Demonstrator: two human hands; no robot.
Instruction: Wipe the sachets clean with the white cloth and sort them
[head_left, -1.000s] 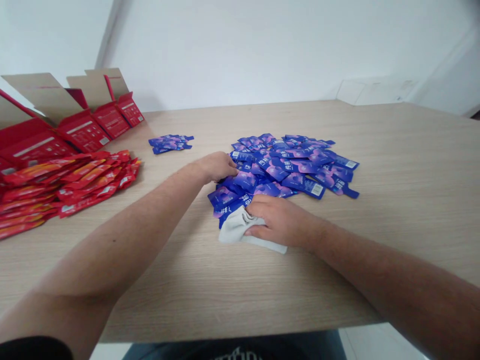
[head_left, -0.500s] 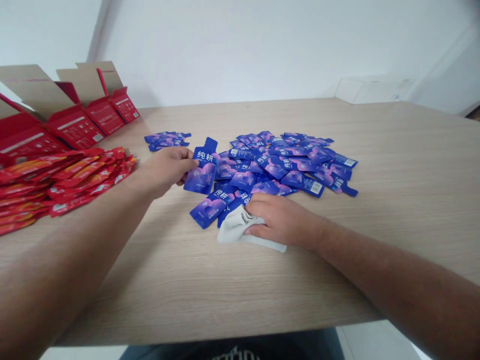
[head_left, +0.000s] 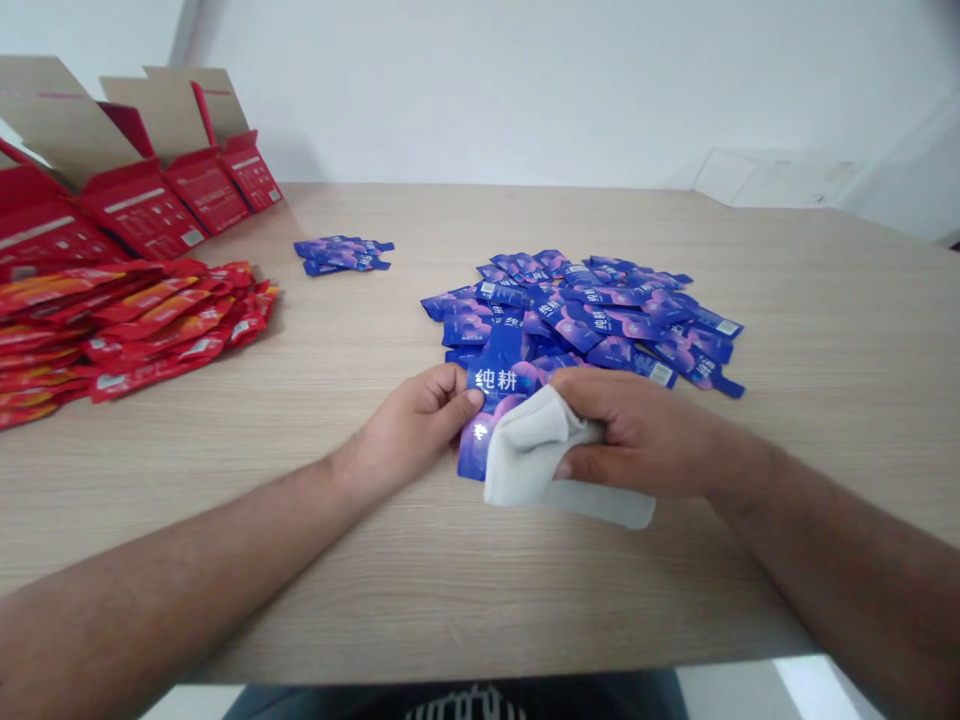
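Observation:
My left hand [head_left: 409,430] pinches a blue-purple sachet [head_left: 491,400] with white characters, held just above the table in front of me. My right hand [head_left: 637,432] is closed on a white cloth [head_left: 536,455] pressed against the sachet's right side, covering part of it. Right behind both hands lies a spread pile of the same blue sachets [head_left: 592,315].
A small stack of blue sachets [head_left: 343,254] lies further left and back. Several red sachets [head_left: 142,330] are heaped at the left, with open red cardboard boxes [head_left: 142,190] behind them. The wooden table [head_left: 375,560] ends near my body; a white wall stands behind.
My left hand lifted one blue sachet from the pile, carried it out left, then brought it in front of me. My right hand raised the cloth off the table onto the sachet.

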